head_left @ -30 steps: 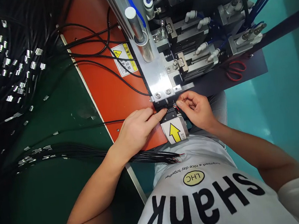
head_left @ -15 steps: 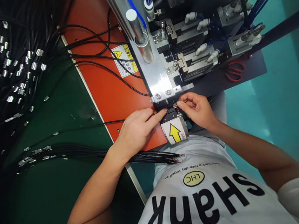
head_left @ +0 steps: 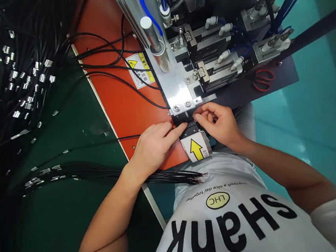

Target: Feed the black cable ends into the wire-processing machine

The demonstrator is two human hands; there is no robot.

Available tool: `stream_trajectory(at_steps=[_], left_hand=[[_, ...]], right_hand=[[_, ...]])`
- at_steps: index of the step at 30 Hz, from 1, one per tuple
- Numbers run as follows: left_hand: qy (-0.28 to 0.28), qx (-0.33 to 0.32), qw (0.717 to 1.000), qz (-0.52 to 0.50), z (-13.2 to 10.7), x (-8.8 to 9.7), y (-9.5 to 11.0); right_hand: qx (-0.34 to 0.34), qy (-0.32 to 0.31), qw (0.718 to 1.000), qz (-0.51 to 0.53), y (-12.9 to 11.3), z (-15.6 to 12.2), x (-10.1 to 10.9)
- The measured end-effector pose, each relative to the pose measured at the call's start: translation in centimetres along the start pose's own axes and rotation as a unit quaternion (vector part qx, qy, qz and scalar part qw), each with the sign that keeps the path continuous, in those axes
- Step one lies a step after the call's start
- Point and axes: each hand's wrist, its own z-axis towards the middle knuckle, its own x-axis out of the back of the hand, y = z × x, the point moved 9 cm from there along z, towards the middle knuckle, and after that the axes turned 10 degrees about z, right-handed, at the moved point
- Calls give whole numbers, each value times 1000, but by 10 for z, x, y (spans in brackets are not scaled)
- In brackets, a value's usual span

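Note:
A single black cable (head_left: 129, 137) runs across the table and under my left hand (head_left: 155, 147). That hand is closed over the cable, its index finger pressed on the small black fixture (head_left: 192, 128) at the front of the machine. My right hand (head_left: 219, 123) meets it from the other side, thumb and index finger pinched at the cable's end; the thin wires there are mostly hidden by the fingertips. Just below the fixture sits a white cover with a yellow arrow (head_left: 196, 149). Above my fingers is the machine's metal plate (head_left: 178, 95) with bolts.
A bundle of black cables (head_left: 173, 177) with stripped ends lies across the table edge beside my shirt. Many more cables with silvery tips (head_left: 27, 80) fill the left side. Red-handled scissors (head_left: 263, 80) lie on the dark shelf at right. Pneumatic cylinders (head_left: 219, 73) stand behind the plate.
My right hand has shifted slightly left, closer to the fixture, and its fingertips now cover the red wire that showed before. My left hand stays in place on the cable.

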Motion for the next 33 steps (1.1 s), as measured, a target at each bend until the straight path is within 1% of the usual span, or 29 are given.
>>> stream_trajectory(at_steps=[5,8,12,16,18,19,21,24,26,27,29,31,33], left_hand=[[-1,-1,1000,2,0,0,0],[-3,-1,1000,1,0,-1,0],[-6,-1,1000,4,0,-1,1],[-10,4,1000,4,2,0,1],[-12,7,1000,-3,2,1,1],[-13,8,1000,-9,3,1,1],[-13,8,1000,-18,3,1,1],[-13,8,1000,-19,3,2,1],[-17,10,1000,-16,4,1,0],[-20,11,1000,-16,4,1,0],[-23,11,1000,-17,4,1,1],[-23,11,1000,-15,3,1,1],[-22,11,1000,-9,3,0,2]], right_hand=[[3,-1,999,49,4,0,-2],[-9,13,997,78,13,-2,0],[-69,14,985,160,32,-4,-2],[-164,-12,953,254,51,-5,-10],[-188,-6,948,256,56,-8,-7],[-186,3,951,247,57,-10,-3],[-170,13,960,220,55,-16,2],[-165,-17,968,188,52,-26,-3],[-146,-15,977,156,45,-29,-3],[-120,-5,985,124,38,-29,-1],[-42,19,999,21,17,-27,6],[42,21,994,-99,-6,-26,8],[97,10,980,-175,-20,-25,8]])
